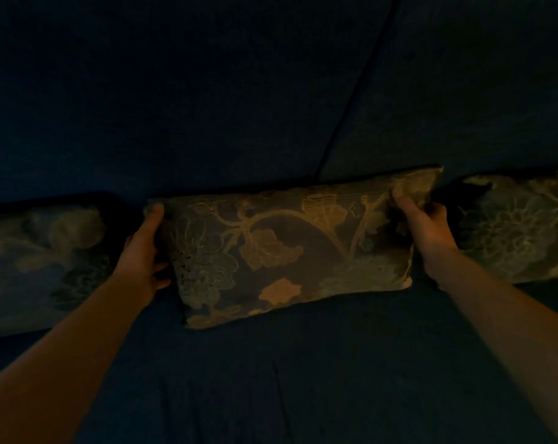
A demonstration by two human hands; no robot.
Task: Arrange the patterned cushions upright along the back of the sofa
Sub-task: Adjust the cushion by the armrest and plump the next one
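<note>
**Here: middle cushion gripped at both ends, sofa back**

Grip, left. The left hand (144,251) is closed on the left end of the middle cushion (287,248). The thumb lies over the upper left corner on the front face; the fingers curl round the end, their tips showing low at the left edge.

Grip, right. The right hand (428,229) is closed on the cushion's upper right corner, pinching a fold of fabric between thumb and fingers. The fabric puckers at that corner.

Item held. Middle cushion: rectangular, dark ground with a pale floral and vine pattern. It spans the whole gap between the two hands, long side roughly level, right end slightly higher than the left. Its front face is towards the camera. The lower edge rests on the sofa seat (303,379); the upper edge leans at the sofa back (207,107).

Neighbouring items. Left cushion (40,261): same kind of pattern, blurred in the dim light, just beside the left hand and against the sofa back. Right cushion (521,232): same pattern, just beside the right hand, cut off by the frame edge.

Support. Sofa dark blue; a seam (360,88) runs diagonally down the back and ends behind the middle cushion's upper right part. Both forearms are bare.
</note>
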